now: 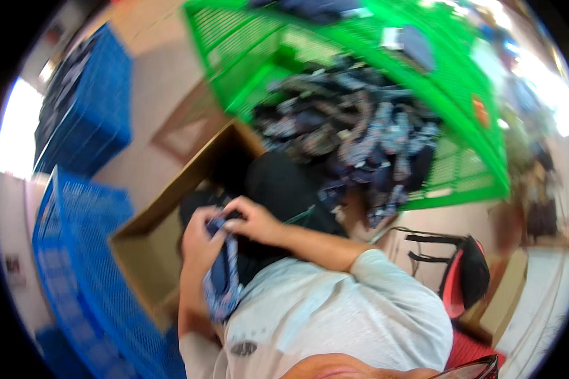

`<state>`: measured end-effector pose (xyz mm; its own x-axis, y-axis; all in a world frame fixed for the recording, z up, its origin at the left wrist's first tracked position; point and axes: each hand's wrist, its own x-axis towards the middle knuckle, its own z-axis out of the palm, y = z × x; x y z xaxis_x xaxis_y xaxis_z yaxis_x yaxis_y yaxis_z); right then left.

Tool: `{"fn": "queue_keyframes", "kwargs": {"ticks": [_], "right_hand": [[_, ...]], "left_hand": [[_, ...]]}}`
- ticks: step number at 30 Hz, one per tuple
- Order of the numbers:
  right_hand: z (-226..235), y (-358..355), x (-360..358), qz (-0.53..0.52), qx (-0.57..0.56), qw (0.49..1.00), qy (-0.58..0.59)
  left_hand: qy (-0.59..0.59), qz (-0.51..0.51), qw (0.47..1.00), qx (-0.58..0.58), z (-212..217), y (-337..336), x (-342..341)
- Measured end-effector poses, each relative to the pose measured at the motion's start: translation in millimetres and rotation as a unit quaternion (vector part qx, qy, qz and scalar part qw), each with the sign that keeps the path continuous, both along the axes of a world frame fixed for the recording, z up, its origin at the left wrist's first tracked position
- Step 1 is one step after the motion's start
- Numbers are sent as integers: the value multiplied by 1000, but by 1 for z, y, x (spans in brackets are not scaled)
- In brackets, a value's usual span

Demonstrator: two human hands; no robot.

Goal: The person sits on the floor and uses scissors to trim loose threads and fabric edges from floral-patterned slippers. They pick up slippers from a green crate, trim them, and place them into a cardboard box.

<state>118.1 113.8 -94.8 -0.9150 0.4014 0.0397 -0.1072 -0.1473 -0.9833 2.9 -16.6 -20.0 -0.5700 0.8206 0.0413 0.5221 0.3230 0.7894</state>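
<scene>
Both my hands are in front of my lap, close together on the upper end of a blue patterned fabric piece. It hangs down as a long, narrow loop with a dark navy inner side, its lower end against my shirt. My left hand grips it from the left with the fingers curled. My right hand pinches the same end from the right. The image is blurred, so the exact kind of piece and the details at my fingertips cannot be made out.
A large green slatted crate lies ahead, spilling a pile of similar patterned fabric pieces. An open cardboard box is beside my left arm. Blue crates line the left side. A black and red bag stands at right.
</scene>
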Motion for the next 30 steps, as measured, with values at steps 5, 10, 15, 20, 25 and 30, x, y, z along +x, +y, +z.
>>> {"fn": "queue_keyframes", "kwargs": {"ticks": [5, 10, 15, 20, 25, 30], "right_hand": [[6, -12, 1, -5, 15, 997, -70], [17, -18, -3, -19, 51, 992, -116], [10, -18, -3, -65, 97, 988, -105], [16, -14, 1, -43, 52, 990, -125], [4, -1, -1, 6, 27, 994, -107], [-15, 9, -4, 73, -84, 991, -73]], "left_hand": [[77, 14, 994, -73, 10, -5, 8], [148, 27, 987, -63, 5, -11, 14], [183, 0, 983, -22, 3, -11, 5], [192, -62, 977, 65, 2, -13, -10], [197, -119, 970, 78, 3, -13, -15], [138, -135, 981, 11, 9, -15, -20]]}}
